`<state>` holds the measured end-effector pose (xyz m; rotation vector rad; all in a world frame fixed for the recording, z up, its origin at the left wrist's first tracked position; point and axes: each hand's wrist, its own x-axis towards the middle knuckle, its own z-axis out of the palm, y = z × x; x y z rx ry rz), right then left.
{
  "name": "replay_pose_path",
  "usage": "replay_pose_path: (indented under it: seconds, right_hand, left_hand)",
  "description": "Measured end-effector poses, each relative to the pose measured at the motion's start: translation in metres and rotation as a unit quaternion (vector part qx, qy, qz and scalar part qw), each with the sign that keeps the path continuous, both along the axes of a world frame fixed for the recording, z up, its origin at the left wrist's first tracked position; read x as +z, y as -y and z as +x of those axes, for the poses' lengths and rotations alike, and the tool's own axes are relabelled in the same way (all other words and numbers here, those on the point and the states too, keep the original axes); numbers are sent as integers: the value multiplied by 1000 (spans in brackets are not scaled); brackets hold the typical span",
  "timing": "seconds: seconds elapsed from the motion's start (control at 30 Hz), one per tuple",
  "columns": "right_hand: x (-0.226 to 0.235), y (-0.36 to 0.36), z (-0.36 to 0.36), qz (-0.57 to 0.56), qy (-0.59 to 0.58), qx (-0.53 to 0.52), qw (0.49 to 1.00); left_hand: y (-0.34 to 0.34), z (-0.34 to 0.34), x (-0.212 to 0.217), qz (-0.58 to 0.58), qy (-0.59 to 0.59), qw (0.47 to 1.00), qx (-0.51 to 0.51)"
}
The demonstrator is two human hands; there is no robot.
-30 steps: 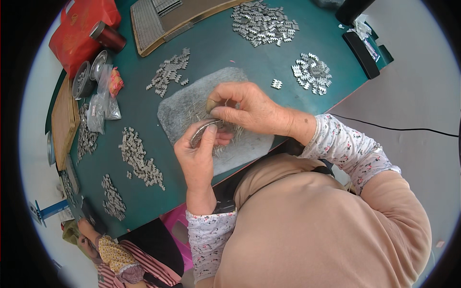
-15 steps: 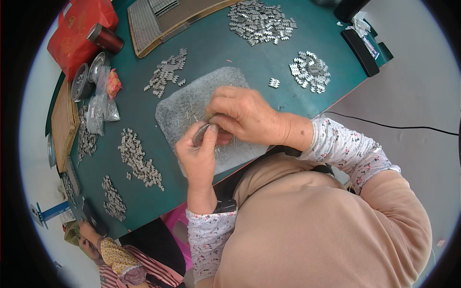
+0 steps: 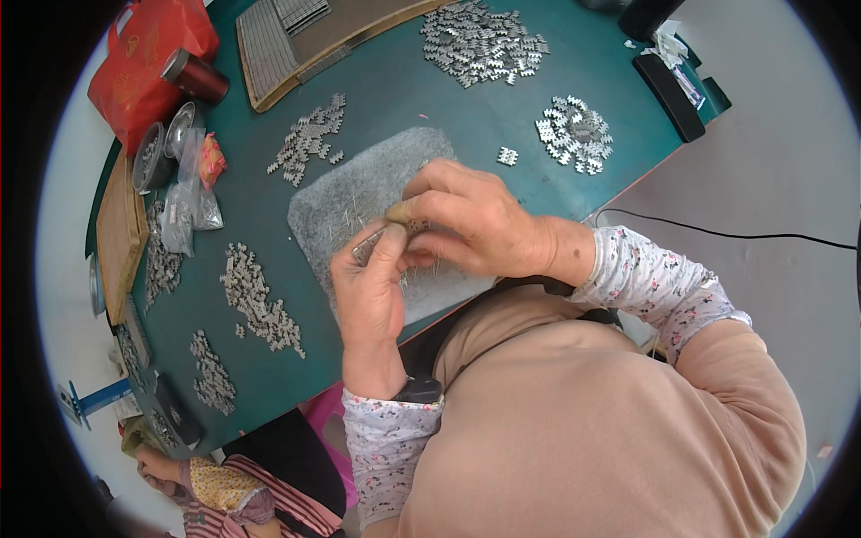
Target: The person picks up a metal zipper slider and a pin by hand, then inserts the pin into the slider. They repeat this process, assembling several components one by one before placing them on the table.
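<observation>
Over a grey felt mat (image 3: 327,193), my left hand (image 3: 369,291) pinches a short grey metal strip (image 3: 364,248) between thumb and fingers. My right hand (image 3: 491,220) meets it from the right, its fingers closed around the strip's other end. A yellowish cover sits on one right fingertip. Whether the right fingers also hold something small is hidden. Thin metal pins (image 3: 359,213) lie scattered on the mat, partly under my hands.
Piles of toothed metal pieces (image 3: 484,45) and smaller links (image 3: 260,296) lie around the green table (image 3: 386,103). A wooden tray (image 3: 336,54), red bag (image 3: 148,67), tumbler (image 3: 195,75) and bowls stand far left. A co-worker's hands (image 3: 157,466) show lower left.
My right hand has shifted slightly right, and the strip now shows more of its length between both hands. The co-worker's hands have moved slightly down and left.
</observation>
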<state>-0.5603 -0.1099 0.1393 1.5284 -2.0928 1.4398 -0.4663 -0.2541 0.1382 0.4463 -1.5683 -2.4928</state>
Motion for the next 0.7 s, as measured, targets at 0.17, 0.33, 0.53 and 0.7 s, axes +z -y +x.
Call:
replay_pose_path:
  seconds: [0.17,0.33,0.53,0.7]
  right_hand:
    - [-5,-2,-4,-29,29,16,999]
    - [-6,-6,0,-5,95,26,995]
    - [-6,-9,-3,11,83,24,996]
    - [0,-11,-7,12,-11,13,1000]
  left_hand:
    - [6,4,6,87,18,996,-21]
    - [7,9,6,94,26,995,-38]
    - [4,8,6,113,35,992,-37]
    - [2,4,6,122,29,991,-52]
